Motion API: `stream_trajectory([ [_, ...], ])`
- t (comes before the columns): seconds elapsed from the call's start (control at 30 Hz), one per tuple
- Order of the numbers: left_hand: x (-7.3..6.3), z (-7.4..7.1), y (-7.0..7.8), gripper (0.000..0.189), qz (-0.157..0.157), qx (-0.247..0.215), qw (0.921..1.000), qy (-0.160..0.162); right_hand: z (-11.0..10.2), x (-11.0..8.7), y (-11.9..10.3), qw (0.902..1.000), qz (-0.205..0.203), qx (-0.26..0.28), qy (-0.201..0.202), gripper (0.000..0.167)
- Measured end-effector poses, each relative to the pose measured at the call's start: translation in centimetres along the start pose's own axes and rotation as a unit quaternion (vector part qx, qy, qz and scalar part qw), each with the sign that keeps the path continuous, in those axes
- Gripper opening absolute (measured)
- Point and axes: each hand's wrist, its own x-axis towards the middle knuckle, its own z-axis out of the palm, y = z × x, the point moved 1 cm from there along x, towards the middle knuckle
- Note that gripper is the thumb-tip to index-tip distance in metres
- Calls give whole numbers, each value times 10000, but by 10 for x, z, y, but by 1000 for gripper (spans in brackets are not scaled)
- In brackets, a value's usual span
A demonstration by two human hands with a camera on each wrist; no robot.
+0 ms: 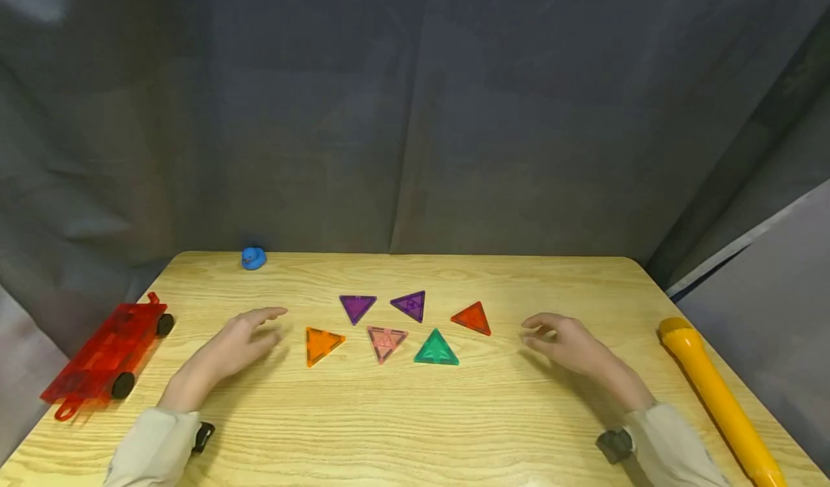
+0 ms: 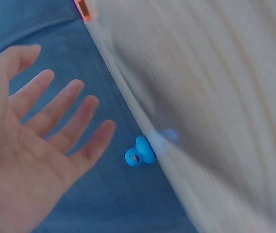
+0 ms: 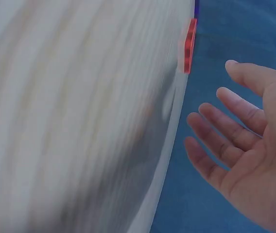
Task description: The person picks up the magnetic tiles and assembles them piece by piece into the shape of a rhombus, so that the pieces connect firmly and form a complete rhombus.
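Observation:
My left hand (image 1: 243, 339) hovers over the table left of an orange triangle tile (image 1: 322, 346), its fingers spread and holding nothing. On the other side, my right hand (image 1: 565, 341) is likewise bare, fingers relaxed, to the right of a red triangle tile (image 1: 473, 318). Between the hands lie more translucent triangle tiles: a pink one (image 1: 387, 343), a green one (image 1: 437, 349) and two purple ones, one on the left (image 1: 357, 307) and another beside it (image 1: 410, 305). In the left wrist view the palm and loosely bent fingers (image 2: 75, 111) show with nothing in them.
A blue rubber duck (image 1: 253, 258) sits at the table's back left edge. Along the left edge stands a red wheeled toy chassis (image 1: 106, 354). A long yellow-orange stick (image 1: 720, 400) with a thicker end lies along the right edge. Dark curtains (image 1: 415, 112) hang behind the wooden table (image 1: 389, 422).

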Motion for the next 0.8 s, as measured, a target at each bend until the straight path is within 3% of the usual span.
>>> stream_trajectory([
  [0.37, 4, 11, 14, 58, -27, -269, 9978, -608, 13, 3, -16, 9995, -206, 186, -168, 38],
  [0.8, 6, 23, 29, 60, 165, -253, 9963, -809, 30, 8, -41, 9975, -448, 118, -525, 41],
])
